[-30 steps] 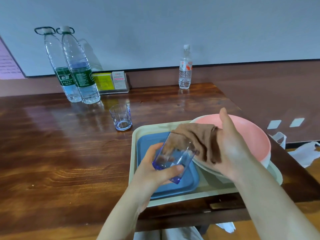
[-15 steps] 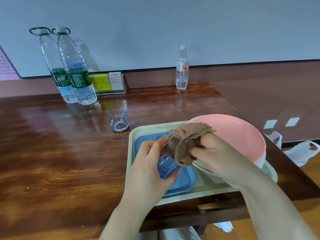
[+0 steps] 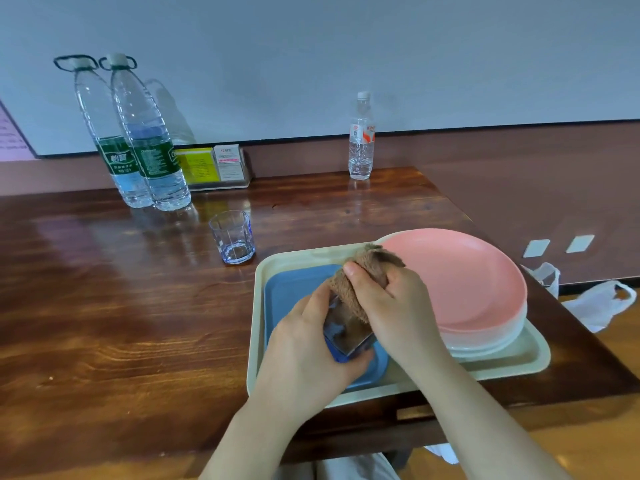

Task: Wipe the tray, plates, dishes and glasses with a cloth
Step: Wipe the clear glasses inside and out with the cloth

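While gripped: the blue glass (image 3: pixel 348 336) is held tilted above the blue tray (image 3: pixel 294 289), its base toward the person.
Left hand (image 3: pixel 304 344): fingers curled round the glass, thumb tip under its base, clamped on it.
Cloth (image 3: pixel 363 271): brown, stuffed into the mouth of the glass and showing through its wall; a tuft sticks up above the right hand.
Right hand (image 3: pixel 391 303): fingers and thumb closed on the cloth, pressing it into the glass.
Blue tray: lies inside the beige tray (image 3: pixel 502 362), on its left half.
Pink plate (image 3: pixel 467 282): on top of a stack of white plates (image 3: pixel 485 344), on the right half of the beige tray.
Beige tray: sits on the wooden worktop (image 3: pixel 121 306) near its right end.
Second glass (image 3: pixel 233 237): upright on the worktop, just beyond the beige tray's far left corner.
Farther back: two large water bottles (image 3: pixel 138 143), a card holder (image 3: pixel 214 166), a small bottle (image 3: pixel 362 140) by the wall.
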Available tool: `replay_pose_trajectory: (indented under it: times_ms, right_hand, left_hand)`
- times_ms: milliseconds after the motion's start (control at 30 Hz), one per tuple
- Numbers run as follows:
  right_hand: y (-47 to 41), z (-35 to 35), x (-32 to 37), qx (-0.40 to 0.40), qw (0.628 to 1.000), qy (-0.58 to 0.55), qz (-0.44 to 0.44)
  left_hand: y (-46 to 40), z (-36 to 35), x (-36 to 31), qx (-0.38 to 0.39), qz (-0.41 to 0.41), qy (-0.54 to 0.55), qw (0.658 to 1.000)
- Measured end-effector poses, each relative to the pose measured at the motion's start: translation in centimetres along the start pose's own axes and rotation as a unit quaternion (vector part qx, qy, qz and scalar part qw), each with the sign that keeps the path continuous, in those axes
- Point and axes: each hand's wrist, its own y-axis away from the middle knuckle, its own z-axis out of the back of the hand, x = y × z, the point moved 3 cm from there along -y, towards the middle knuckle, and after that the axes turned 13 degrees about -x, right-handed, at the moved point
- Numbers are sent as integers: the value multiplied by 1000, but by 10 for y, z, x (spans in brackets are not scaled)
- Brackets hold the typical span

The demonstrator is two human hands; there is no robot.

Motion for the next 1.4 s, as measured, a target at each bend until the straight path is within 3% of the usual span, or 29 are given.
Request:
replay_pose_trajectory:
  times_ms: [133,233,367,533,700,800,900,1000,1033,1067,1133,1200,1267,1333,1400]
  right_hand:
    - [-3,1,3,52,997,-47,18]
    - [-6,5,3,99,990,-90,43]
    - [-8,6,2,160,973,-168,4]
    - [-10,8,1,203,954,-221,-6]
    - [-11,9,6,239,931,-275,-12]
    - [-11,8,5,249,927,-280,-30]
    - [-9,8,6,268,920,-286,-29]
    - [-8,9,7,293,904,-309,-38]
    - [-9,10,7,288,907,-305,-41]
    - [-10,10,6,283,912,-294,-42]
    - [-8,10,5,273,928,-252,-35]
    - [-5,7,2,246,953,-177,-21]
    - [-1,1,-3,209,974,-84,-3]
    - [3,-5,-10,146,989,-5,2]
    - [5,-11,-14,88,995,48,-23]
  left_hand:
    - [0,1,-1,8,74,80,994]
    - [1,-1,-1,50,183,201,961]
    - [-1,0,-3,99,243,280,924]
    - [3,0,-5,167,353,429,815]
    - [4,2,-6,194,384,495,755]
    - [9,0,-5,208,440,564,667]
    - [14,-2,-5,225,455,607,612]
    - [17,-1,-9,239,458,694,501]
    - [16,-1,-10,231,460,710,482]
    - [16,0,-9,222,461,703,494]
    - [12,3,-5,203,458,633,591]
    - [9,5,1,170,423,489,743]
    - [7,2,7,112,330,294,890]
    - [10,-2,9,44,211,126,968]
    - [13,-9,10,10,82,-22,996]
